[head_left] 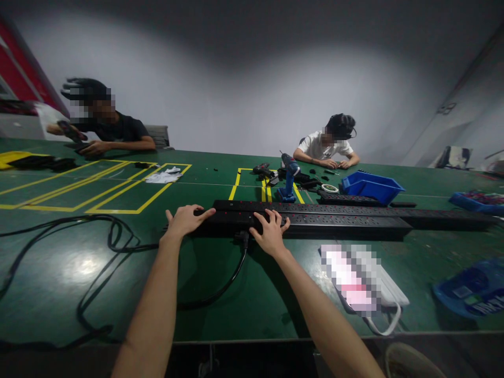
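Observation:
A long black power strip [338, 228] with rows of sockets and small red marks lies across the green table in front of me. My left hand [184, 220] grips its left end, thumb along the near edge and fingers over the far side. My right hand [270, 232] holds the strip further right, its fingers bent over the top and its thumb at the near side. A black plug [244, 239] with a thick cable [232, 278] sits against the near side between my hands. Directly behind lies another long black power strip [394, 212].
A phone [348, 278] and a white power bank-like object [378, 275] lie nearer me, right of centre. Beyond the strips stand a blue drill [289, 178] and a blue bin [370, 186]. Black cables [114, 231] loop at left. Two people [328, 142] sit across the table.

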### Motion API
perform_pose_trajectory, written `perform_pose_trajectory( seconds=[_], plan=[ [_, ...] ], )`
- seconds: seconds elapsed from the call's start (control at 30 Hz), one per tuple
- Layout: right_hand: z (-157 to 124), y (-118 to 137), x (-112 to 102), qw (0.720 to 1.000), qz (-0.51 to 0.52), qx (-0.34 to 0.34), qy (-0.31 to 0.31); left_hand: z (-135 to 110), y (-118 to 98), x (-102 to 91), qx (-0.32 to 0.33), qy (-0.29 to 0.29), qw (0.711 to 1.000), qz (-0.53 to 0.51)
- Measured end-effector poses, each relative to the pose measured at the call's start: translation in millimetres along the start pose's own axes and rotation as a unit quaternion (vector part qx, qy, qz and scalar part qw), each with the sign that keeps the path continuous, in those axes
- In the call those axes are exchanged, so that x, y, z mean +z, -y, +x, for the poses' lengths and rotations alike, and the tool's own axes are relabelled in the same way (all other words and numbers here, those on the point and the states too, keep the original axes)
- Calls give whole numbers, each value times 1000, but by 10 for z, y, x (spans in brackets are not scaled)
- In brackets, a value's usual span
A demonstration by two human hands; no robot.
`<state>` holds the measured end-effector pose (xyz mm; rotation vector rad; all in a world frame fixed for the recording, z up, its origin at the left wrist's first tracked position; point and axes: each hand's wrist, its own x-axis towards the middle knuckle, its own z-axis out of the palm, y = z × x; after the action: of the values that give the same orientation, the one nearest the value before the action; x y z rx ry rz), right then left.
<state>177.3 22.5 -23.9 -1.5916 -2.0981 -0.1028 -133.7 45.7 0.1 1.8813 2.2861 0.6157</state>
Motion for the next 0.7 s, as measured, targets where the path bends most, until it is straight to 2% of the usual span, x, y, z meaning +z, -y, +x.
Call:
perform_pose_trajectory(
  seconds=[0.1, 0.2, 0.37, 0.5, 0.7],
  plan=[
    [-4, 4, -10, 1000, 0, 1, 0, 76, -119, 31, -5, -54, 998, 11],
    [-11, 15, -29, 1000, 0, 6, 3, 233, -263, 71, 16, -94, 995, -2],
    [-22, 21, -46, 1000, -2, 1, -2, 526, -483, 195, 73, -33, 997, -19],
    [-23, 11, -35, 1000, -7, -3, -6, 564, -543, 333, 84, 46, 995, 8],
    [-22, -36, 21, 999, 5, -21, -28, 493, -547, 398, 72, 42, 996, 41]
  ],
)
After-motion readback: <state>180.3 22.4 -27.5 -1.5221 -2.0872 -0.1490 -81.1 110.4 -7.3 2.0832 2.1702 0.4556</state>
